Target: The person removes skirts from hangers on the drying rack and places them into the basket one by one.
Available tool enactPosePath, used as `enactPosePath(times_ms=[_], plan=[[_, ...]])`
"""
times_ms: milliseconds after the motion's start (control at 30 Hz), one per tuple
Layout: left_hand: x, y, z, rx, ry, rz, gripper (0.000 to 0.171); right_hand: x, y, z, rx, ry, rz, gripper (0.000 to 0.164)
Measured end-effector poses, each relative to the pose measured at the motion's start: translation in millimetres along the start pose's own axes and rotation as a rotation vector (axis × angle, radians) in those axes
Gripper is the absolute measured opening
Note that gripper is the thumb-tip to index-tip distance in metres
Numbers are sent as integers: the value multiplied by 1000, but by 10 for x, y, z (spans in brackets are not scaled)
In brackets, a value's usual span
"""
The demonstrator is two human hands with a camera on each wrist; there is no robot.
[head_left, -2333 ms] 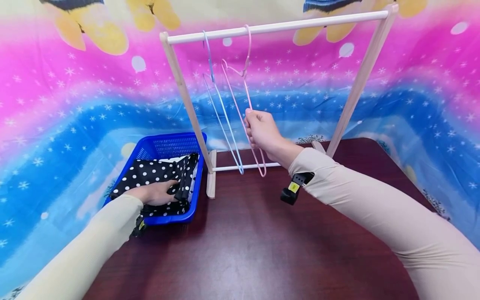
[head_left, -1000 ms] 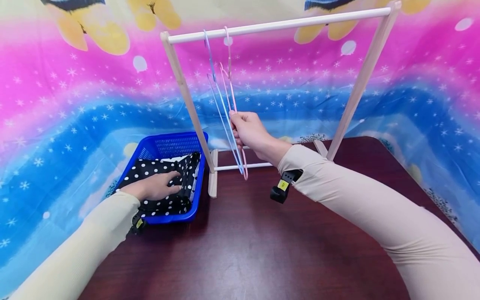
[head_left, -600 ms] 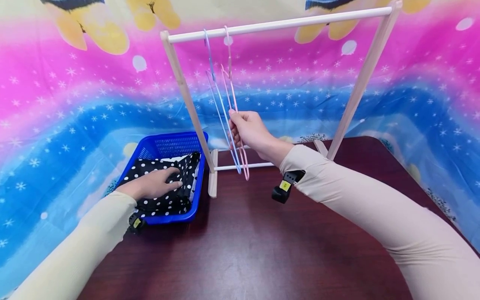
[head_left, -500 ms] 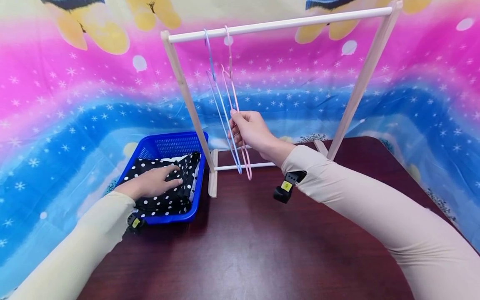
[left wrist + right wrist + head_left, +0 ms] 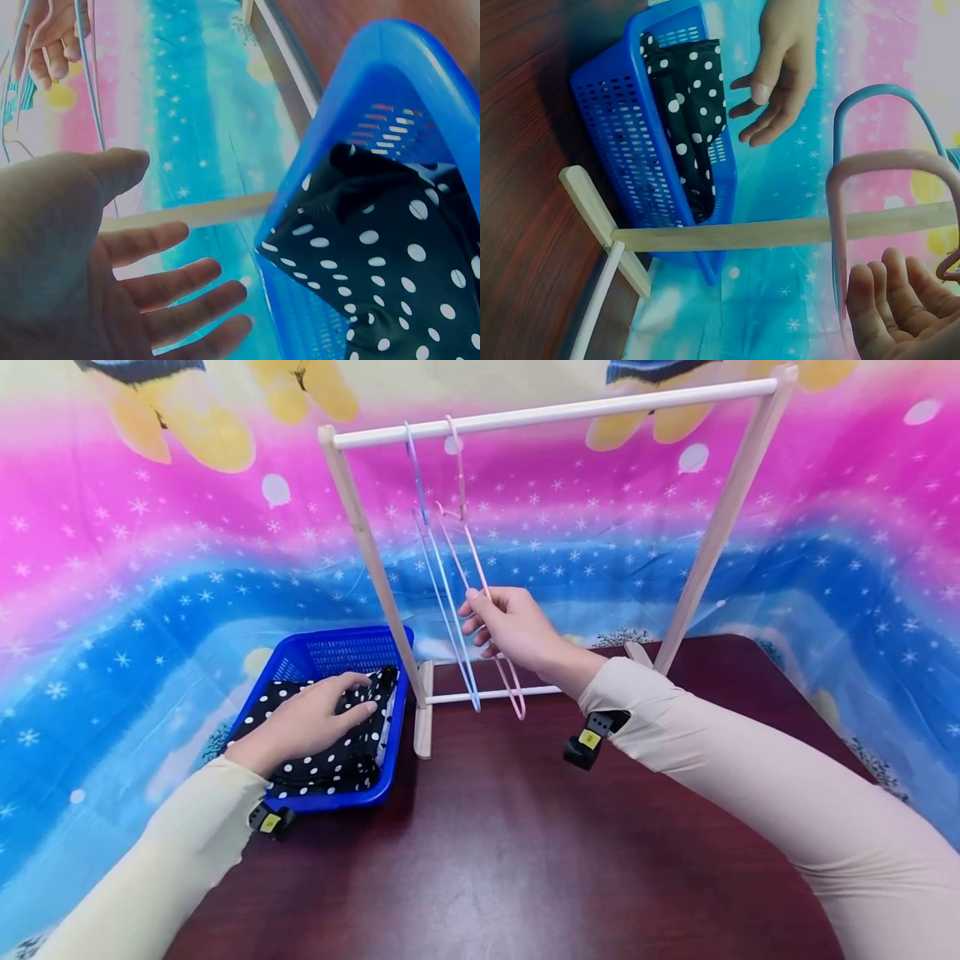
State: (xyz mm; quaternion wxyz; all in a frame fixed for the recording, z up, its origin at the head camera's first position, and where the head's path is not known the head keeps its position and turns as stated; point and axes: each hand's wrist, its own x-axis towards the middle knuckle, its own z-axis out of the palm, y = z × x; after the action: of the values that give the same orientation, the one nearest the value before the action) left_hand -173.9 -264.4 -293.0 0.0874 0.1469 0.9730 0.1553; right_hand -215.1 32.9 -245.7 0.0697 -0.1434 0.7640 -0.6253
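A pink hanger (image 5: 476, 556) and a light blue hanger (image 5: 417, 477) hang from the rack's top bar in the head view. My right hand (image 5: 521, 627) is at the pink hanger's side, its fingers loosely bent and spread. In the right wrist view, the pink hanger (image 5: 885, 160) passes right by those fingertips (image 5: 861, 281). My left hand (image 5: 315, 718), fingers relaxed and apart, is over black polka-dot fabric (image 5: 311, 777) folded in a blue basket (image 5: 337, 800). The left wrist view shows that palm (image 5: 45, 262) holding nothing, beside the fabric (image 5: 397, 255).
A wooden rack (image 5: 555, 416) stands toward the back of the dark brown table (image 5: 510, 843), its left foot (image 5: 423, 727) close to the basket. Behind hangs a pink and blue snowflake backdrop (image 5: 180, 568). Black cameras (image 5: 585, 747) sit on both wrists.
My right hand first slid the pink hanger left toward the blue one, then loosened its fingers and drew back slightly right. The left hand rose from the fabric.
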Motion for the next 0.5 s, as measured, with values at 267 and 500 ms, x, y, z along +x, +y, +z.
enactPosePath(times_ms=[267,500], plan=[[-25,127,-7,-64,113,-4,47,-77,21,-84,-91,35,-82,41],[-59,251,-45,-128,174,3,40,-123,29,-166,-173,38,-156,44]])
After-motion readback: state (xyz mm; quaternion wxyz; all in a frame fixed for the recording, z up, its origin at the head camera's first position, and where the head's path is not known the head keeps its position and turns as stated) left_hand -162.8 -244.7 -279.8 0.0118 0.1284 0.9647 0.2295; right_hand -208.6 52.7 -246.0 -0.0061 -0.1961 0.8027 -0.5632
